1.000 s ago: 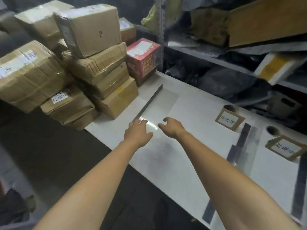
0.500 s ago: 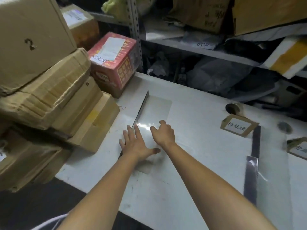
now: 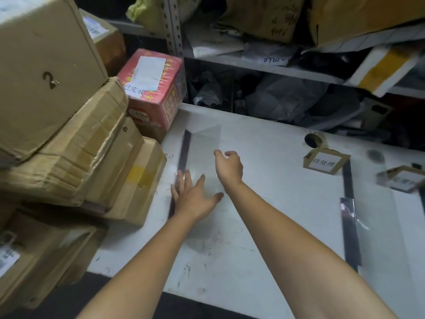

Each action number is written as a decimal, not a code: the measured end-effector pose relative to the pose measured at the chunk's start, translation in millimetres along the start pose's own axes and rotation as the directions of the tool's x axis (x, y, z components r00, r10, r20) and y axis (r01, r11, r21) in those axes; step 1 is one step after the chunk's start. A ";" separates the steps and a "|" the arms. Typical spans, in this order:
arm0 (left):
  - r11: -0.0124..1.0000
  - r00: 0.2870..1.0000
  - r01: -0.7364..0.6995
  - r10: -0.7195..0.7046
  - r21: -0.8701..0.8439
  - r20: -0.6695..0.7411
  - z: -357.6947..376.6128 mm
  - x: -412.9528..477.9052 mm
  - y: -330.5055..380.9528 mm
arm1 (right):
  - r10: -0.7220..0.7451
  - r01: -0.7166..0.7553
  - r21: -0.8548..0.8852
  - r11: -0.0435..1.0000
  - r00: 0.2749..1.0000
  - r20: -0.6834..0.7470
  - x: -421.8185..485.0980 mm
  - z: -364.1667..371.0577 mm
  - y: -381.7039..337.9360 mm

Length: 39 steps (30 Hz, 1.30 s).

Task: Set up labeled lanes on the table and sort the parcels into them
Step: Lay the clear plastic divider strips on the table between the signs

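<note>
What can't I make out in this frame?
Head view:
Right label: motion-blurred, text unreadable.
Left tape strip: near end under the left hand.
Right hand: its own back hides whether it pinches the clear film.
Bottom-box sticker: blurred, cut by left edge.

Site: parcel depot storeroom. Evidence: taped cardboard parcels [image 3: 69,139] with shipping labels stacked along a white table [image 3: 264,203]; slotted metal shelving [image 3: 171,26] crammed with mailer bags [image 3: 287,100]; handwritten lane label [image 3: 324,161] and dark tape strip [image 3: 350,238] on the tabletop.
</note>
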<state>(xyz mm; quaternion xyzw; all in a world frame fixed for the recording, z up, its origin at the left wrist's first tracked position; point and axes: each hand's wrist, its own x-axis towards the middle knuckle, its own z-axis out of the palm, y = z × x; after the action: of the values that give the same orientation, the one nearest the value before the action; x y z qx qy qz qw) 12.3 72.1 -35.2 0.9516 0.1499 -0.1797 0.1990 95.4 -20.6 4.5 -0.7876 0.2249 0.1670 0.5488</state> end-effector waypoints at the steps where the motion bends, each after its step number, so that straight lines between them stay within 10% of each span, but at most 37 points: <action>1: 0.996 1.000 -0.023 0.021 -0.087 -0.021 -3.7 1.0 3.7 | -0.025 0.025 -0.009 1.000 1.000 0.004 -4.1 2.4 -4.7; 5: 0.940 0.994 0.027 -0.060 -0.340 -0.088 -26.6 -2.5 7.1 | -0.089 0.090 -0.010 0.996 0.996 0.024 -19.0 15.5 -21.6; 28: 0.889 0.920 -0.196 0.021 -0.414 -0.391 -156.3 -68.0 14.4 | -0.236 0.193 0.199 0.961 0.946 0.224 -95.7 2.8 -86.4; 33: 0.738 0.945 -0.317 0.195 -0.596 -0.261 -172.5 -97.2 58.2 | -0.169 0.110 0.324 0.940 0.973 0.159 -102.9 -57.9 -100.9; 39: 0.590 0.892 -0.140 0.424 -0.795 0.157 -154.0 -152.1 144.0 | -0.173 0.171 0.348 0.922 0.985 -0.026 -112.5 -180.8 -80.1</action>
<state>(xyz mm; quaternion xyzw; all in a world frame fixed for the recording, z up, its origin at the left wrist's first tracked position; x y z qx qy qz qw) -28.2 -19.9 204.5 0.7432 0.0207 -0.2214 0.6311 46.5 -147.5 186.9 -0.6939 0.1797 0.0779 0.6929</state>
